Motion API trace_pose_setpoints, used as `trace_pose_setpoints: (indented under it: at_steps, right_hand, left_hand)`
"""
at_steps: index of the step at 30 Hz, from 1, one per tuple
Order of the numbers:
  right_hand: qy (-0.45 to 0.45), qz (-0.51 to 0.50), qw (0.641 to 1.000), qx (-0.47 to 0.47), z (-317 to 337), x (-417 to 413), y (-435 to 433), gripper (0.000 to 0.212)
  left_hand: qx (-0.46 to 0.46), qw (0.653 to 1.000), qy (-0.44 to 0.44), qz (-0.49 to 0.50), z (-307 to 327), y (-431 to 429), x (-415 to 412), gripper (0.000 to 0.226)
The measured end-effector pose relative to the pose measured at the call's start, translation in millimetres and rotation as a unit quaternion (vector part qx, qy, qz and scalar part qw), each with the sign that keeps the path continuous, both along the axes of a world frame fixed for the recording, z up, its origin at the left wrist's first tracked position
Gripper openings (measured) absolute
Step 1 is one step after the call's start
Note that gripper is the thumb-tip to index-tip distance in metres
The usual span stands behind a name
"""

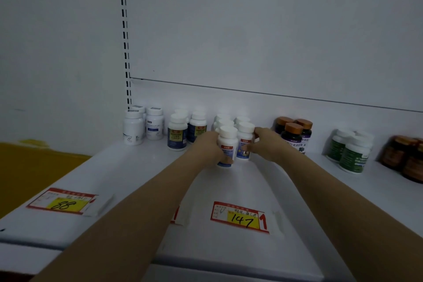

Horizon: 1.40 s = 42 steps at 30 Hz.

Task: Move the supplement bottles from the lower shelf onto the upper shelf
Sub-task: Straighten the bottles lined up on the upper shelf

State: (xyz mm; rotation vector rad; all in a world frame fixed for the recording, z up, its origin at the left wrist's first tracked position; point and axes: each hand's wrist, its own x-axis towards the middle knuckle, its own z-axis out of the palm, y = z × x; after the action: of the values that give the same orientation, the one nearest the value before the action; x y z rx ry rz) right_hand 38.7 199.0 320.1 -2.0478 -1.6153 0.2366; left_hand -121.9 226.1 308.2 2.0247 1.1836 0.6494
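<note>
1 head-worn view looks forward and down along both forearms, close over the white shelf (pixel 128 174).

A white shelf (pixel 128 174) carried groups of bottles along its back: white ones (pixel 134 129) at ten o'clock, blue-labelled (pixel 177 135), white-capped (pixel 246 137), brown-capped (pixel 294 135), green (pixel 353 153) at three. Price tags (pixel 239 216) lay at six.

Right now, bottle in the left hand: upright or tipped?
Upright. The white-capped bottle has its cap on top, the left hand wrapped around its side.
</note>
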Motion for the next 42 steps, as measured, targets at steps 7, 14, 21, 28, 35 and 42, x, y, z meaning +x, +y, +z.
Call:
trace_pose_setpoints:
  at_steps: [7,14,21,28,35,42]
  right_hand:
    - [-0.015,0.006,1.000,-0.002,-0.7,-1.7,-1.3,0.038]
    - [-0.012,0.011,1.000,0.003,-5.5,-4.5,-4.9,0.042]
    - [0.008,-0.025,1.000,-0.012,-3.3,-11.2,-12.2,0.052]
    - [-0.084,-0.029,0.995,-0.038,9.0,-21.3,-47.9,0.050]
    - [-0.173,-0.006,0.977,-0.120,21.6,-28.1,-101.1,0.055]
    - [-0.206,-0.014,0.969,-0.135,29.5,-33.1,-155.3,0.052]
  left_hand:
    - [-0.010,1.000,-0.013,-0.003,1.4,-2.2,0.0,0.055]
    - [0.007,1.000,-0.004,0.016,-1.0,-5.2,1.5,0.048]
    - [0.030,0.998,-0.008,0.046,-5.0,-11.1,7.1,0.056]
    - [0.034,0.995,0.060,0.069,1.7,-22.2,3.7,0.058]
    - [0.067,0.970,0.232,0.028,9.4,-49.1,-13.5,0.049]
    - [0.104,0.955,0.277,-0.005,21.4,-94.9,-26.7,0.048]
